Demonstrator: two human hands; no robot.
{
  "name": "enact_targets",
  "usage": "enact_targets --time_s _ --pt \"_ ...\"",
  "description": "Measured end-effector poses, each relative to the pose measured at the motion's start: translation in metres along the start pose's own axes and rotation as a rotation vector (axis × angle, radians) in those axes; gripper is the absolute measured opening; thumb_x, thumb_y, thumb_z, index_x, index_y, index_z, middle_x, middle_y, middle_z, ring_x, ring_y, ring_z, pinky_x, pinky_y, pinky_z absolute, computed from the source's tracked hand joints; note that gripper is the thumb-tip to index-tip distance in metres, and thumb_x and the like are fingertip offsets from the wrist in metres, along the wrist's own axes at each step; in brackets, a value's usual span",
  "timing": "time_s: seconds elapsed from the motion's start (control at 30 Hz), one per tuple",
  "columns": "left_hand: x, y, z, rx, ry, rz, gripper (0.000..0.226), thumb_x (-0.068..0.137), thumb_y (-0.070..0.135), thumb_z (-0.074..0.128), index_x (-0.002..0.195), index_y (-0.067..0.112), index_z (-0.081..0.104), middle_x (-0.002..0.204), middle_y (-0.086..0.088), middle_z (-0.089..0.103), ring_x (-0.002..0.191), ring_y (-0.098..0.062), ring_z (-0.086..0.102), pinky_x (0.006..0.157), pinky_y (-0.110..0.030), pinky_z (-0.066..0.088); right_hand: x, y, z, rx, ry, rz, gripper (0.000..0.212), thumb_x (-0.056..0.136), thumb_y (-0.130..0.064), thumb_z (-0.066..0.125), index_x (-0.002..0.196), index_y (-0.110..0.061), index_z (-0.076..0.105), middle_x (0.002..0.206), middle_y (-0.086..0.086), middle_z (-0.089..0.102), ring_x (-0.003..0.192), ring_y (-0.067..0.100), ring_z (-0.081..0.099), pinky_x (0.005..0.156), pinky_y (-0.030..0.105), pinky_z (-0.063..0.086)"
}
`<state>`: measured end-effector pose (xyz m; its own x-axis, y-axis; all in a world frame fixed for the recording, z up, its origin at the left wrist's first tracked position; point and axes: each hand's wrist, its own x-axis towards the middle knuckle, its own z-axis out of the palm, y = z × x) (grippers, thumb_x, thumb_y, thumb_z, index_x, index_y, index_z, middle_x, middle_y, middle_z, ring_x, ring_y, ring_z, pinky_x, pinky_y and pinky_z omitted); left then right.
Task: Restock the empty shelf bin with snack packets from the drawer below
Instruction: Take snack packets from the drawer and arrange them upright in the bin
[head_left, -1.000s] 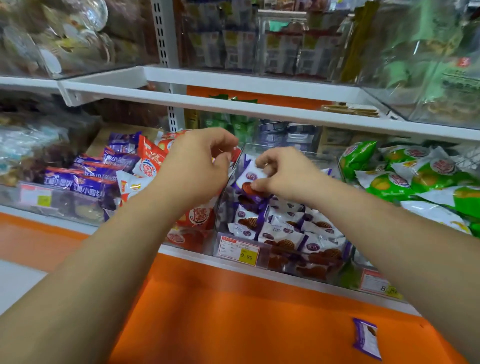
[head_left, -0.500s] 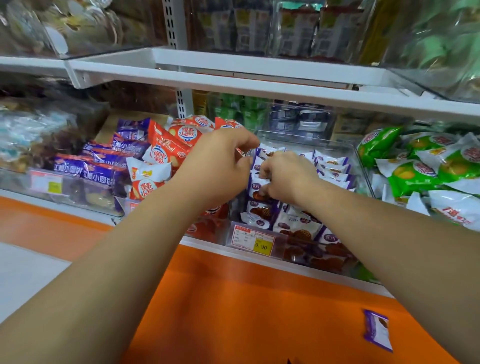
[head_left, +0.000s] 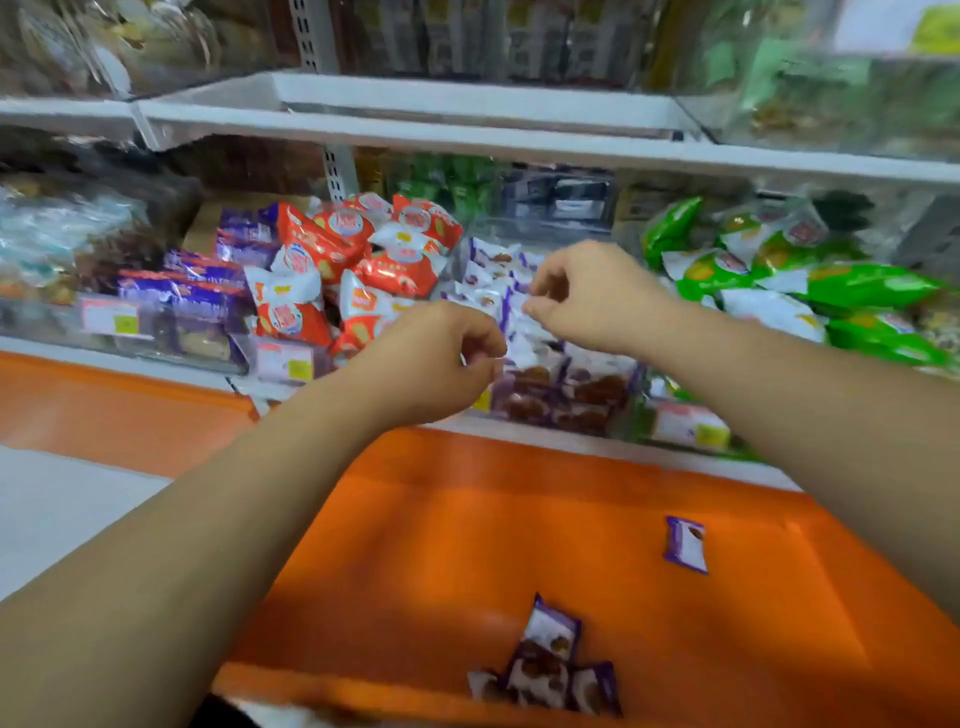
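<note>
A person is reaching both arms out toward the snacks. The left hand (head_left: 441, 358) is hanging in the middle of the frame, just in front of the bin (head_left: 550, 413). Its fingers are curling in close to the thumb. The blur is hiding whether they are pinching anything, so I cannot tell. The right hand (head_left: 592, 296) is hovering a little higher and to the right, over the bin. Its fingers are curling too, and the thumb is poking out to the left. I cannot tell if it is holding anything either.

The clear bin is sitting in the middle of the frame. Purple packets (head_left: 488, 260) are lying heaped inside it, under and behind the hands.

The orange drawer (head_left: 467, 519) is filling the lower part of the frame. A small pile (head_left: 545, 670) of the same purple snacks is lying at its lower middle. A lone packet (head_left: 685, 543) is lying apart from it, at the lower right.

Red packets (head_left: 363, 249) are crowding the space left of the bin. Green packets (head_left: 857, 286) are lying to its right. A white top shelf (head_left: 467, 111) is running across the upper part of the frame.
</note>
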<state>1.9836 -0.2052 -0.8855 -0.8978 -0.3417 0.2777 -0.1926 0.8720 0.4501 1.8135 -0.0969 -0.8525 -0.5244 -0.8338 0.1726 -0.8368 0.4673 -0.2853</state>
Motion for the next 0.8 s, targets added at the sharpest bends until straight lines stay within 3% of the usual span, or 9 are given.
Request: enact_targets --time_s 0.1,0.2,0.33,0.4,0.5,0.57,0.67,0.73,0.8 --pt "-0.019 0.019 0.027 0.001 -0.116 0.028 0.005 0.088 0.022 0.072 0.086 0.021 0.076 0.078 0.006 0.071 0.070 -0.010 0.063 0.064 -0.027 0.049 -0.055 0.008 -0.008 -0.022 -0.105 -0.027 0.024 0.090 -0.040 0.067 0.072 -0.023 0.068 0.068 -0.008 0.065 0.072 0.018 0.064 0.069 0.032 0.053" --pt "-0.032 0.038 0.059 0.045 -0.239 0.001 0.009 0.089 0.023 0.070 0.089 0.017 0.077 0.078 0.007 0.067 0.078 -0.017 0.063 0.064 -0.026 0.043 -0.102 0.018 -0.005 -0.030 -0.382 -0.031 0.032 0.093 -0.033 0.064 0.065 -0.018 0.067 0.058 0.001 0.067 0.058 0.022 0.067 0.061 0.039 0.059" --pt "-0.048 0.047 0.122 0.092 -0.498 -0.088 0.021 0.091 0.031 0.070 0.107 0.017 0.076 0.099 0.001 0.070 0.090 -0.017 0.062 0.073 -0.024 0.042 -0.142 0.046 0.027 -0.072 -0.872 0.135 0.026 0.100 -0.032 0.060 0.083 -0.013 0.067 0.078 0.009 0.077 0.073 0.030 0.075 0.062 0.042 0.063" --pt "-0.050 0.041 0.152 0.125 -0.666 -0.159 0.033 0.093 0.035 0.069 0.122 0.019 0.069 0.117 -0.001 0.066 0.102 -0.020 0.061 0.079 -0.026 0.044 -0.147 0.065 0.056 -0.119 -0.931 0.190 0.031 0.100 -0.033 0.059 0.088 -0.006 0.069 0.077 0.008 0.074 0.068 0.030 0.072 0.063 0.041 0.063" --pt "-0.050 0.028 0.192 0.099 -0.809 -0.269 0.048 0.097 0.036 0.066 0.140 0.016 0.056 0.139 -0.006 0.057 0.121 -0.027 0.058 0.088 -0.032 0.047 -0.141 0.098 0.106 -0.169 -0.915 0.227 0.036 0.101 -0.036 0.057 0.092 -0.004 0.070 0.073 0.010 0.065 0.052 0.022 0.057 0.049 0.024 0.049" --pt "-0.049 0.018 0.221 0.047 -0.869 -0.357 0.058 0.100 0.038 0.061 0.150 0.013 0.045 0.142 -0.013 0.055 0.115 -0.030 0.061 0.085 -0.036 0.049 -0.132 0.126 0.140 -0.154 -0.902 0.275 0.040 0.100 -0.042 0.059 0.107 -0.004 0.071 0.091 0.013 0.068 0.067 0.024 0.059 0.058 0.024 0.047" --pt "-0.049 0.006 0.264 -0.047 -1.013 -0.480 0.068 0.103 0.038 0.057 0.159 0.014 0.026 0.121 -0.020 0.064 0.083 -0.031 0.064 0.066 -0.037 0.045 -0.120 0.182 0.189 -0.064 -0.828 0.433 0.051 0.098 -0.048 0.061 0.134 -0.012 0.063 0.134 0.012 0.063 0.117 0.030 0.062 0.097 0.034 0.052" --pt "-0.051 -0.001 0.290 -0.050 -1.105 -0.541 0.077 0.102 0.043 0.057 0.162 0.019 0.016 0.138 -0.018 0.057 0.112 -0.037 0.062 0.077 -0.039 0.048 -0.117 0.215 0.215 0.010 -0.765 0.575 0.061 0.099 -0.048 0.059 0.148 -0.014 0.049 0.152 0.011 0.049 0.136 0.032 0.050 0.110 0.035 0.044" --pt "-0.058 -0.011 0.309 0.009 -1.175 -0.575 0.085 0.099 0.057 0.053 0.163 0.023 0.007 0.166 -0.014 0.022 0.144 -0.036 0.038 0.099 -0.041 0.044 -0.118 0.242 0.240 0.069 -0.697 0.708 0.070 0.099 -0.052 0.056 0.156 -0.016 0.036 0.162 0.012 0.037 0.146 0.033 0.038 0.116 0.036 0.037"
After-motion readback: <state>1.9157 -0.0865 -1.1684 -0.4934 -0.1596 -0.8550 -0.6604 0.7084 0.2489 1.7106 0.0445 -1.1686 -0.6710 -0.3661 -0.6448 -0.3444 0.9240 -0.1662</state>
